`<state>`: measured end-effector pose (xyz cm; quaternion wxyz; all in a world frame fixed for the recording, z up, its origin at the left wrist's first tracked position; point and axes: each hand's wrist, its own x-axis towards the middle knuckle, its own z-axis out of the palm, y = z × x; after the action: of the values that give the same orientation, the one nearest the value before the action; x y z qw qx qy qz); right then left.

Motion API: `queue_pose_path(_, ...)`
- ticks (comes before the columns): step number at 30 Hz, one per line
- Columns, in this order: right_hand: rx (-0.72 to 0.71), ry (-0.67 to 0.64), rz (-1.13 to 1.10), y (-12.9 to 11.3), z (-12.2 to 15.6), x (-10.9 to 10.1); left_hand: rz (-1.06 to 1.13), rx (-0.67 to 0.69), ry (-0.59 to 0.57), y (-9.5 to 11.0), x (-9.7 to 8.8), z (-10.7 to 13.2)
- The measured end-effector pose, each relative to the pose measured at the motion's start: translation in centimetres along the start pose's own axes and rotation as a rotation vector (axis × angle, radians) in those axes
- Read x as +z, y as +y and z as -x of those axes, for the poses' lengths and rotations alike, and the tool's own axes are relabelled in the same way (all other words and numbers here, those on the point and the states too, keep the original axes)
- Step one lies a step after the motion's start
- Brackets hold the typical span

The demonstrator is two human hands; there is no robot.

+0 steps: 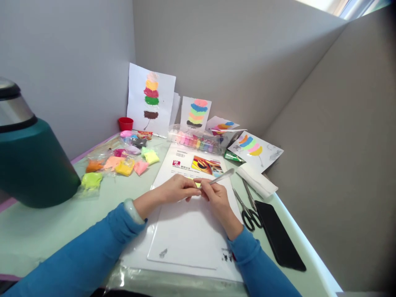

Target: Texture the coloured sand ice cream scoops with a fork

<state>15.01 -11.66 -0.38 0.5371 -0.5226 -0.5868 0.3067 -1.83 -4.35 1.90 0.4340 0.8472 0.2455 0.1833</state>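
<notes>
My right hand is closed round a slim silver tool with a widened end, which points up and to the right. Fingertips of my left hand are pressed together at the tool's lower end, and what they pinch is hidden. Both hands meet above a white sheet lying on a printed paper pack. A small patch of yellow shows just behind the fingers; I cannot tell whether it is clay or print.
Left are soft coloured clay packets, a red cup and a large teal bottle. Scissors, a black phone and a white tissue roll lie right. Behind stand painted cards and a clear tray of colours.
</notes>
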Motion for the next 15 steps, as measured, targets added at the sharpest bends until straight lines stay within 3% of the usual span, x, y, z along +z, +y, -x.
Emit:
queue_pose_path(3, 0.030, 0.092, -0.075, -0.1, -0.1, 0.0, -0.072, -0.045, 0.036, -0.1, 0.0, -0.1)
queue_pose_path(8, 0.078, 0.074, -0.100, 0.1, -0.5, 0.1, -0.095, -0.095, 0.045, -0.5, -0.2, -0.4)
queue_pose_path(10, 0.135, 0.158, -0.140, 0.6, -0.8, -0.2, -0.151, -0.123, 0.144, -1.0, -0.6, -0.5)
queue_pose_path(13, 0.213, 0.315, -0.176, 1.8, -1.4, -1.3, -0.415, -0.153, 0.331, -2.1, -1.3, -0.4)
queue_pose_path(15, 0.258, 0.358, -0.171, 2.5, -1.7, -2.0, -0.609, -0.119, 0.347, -2.8, -1.6, -0.1)
